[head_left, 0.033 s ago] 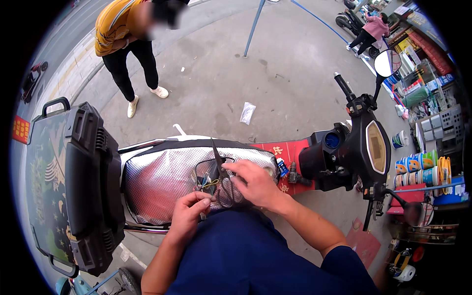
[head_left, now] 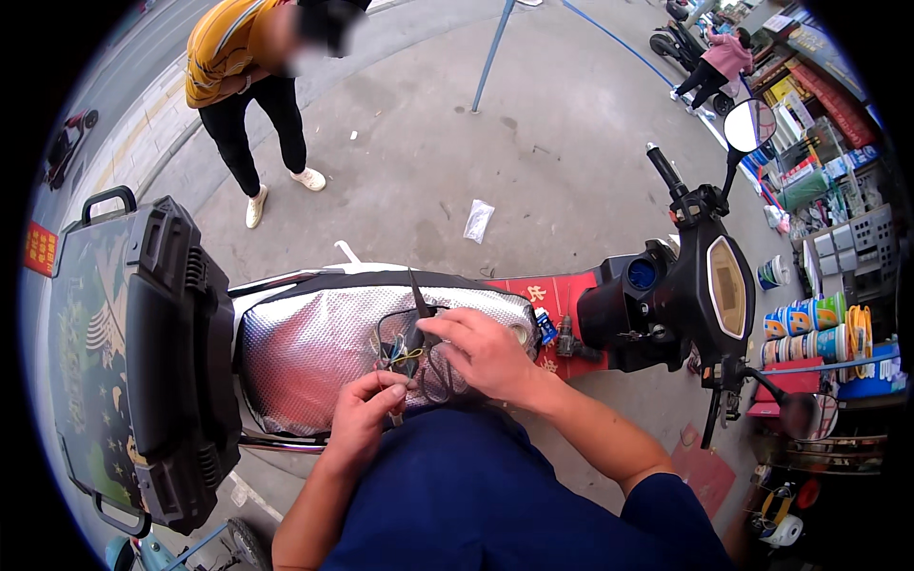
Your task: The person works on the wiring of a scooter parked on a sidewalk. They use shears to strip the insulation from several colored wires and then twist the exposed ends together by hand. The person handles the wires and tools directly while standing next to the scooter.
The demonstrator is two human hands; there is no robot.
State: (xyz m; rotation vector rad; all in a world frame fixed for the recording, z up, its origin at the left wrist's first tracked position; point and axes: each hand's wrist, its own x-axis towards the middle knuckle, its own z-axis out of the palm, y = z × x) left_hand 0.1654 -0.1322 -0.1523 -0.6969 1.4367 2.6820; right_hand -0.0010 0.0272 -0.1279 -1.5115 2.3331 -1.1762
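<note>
A pair of dark scissors (head_left: 420, 299) is held near its middle by the right hand (head_left: 487, 354), its slender blades pointed away from the wearer, its handles turned back. Just beside it, thin wires (head_left: 409, 356), one bright yellow, are loosely tangled and partly hidden, their near end pinched by the left hand (head_left: 364, 411).

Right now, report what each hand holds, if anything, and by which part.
The right hand holds dark scissors around their middle. The left hand pinches what looks like a thin wire; where along it cannot be told.
</note>
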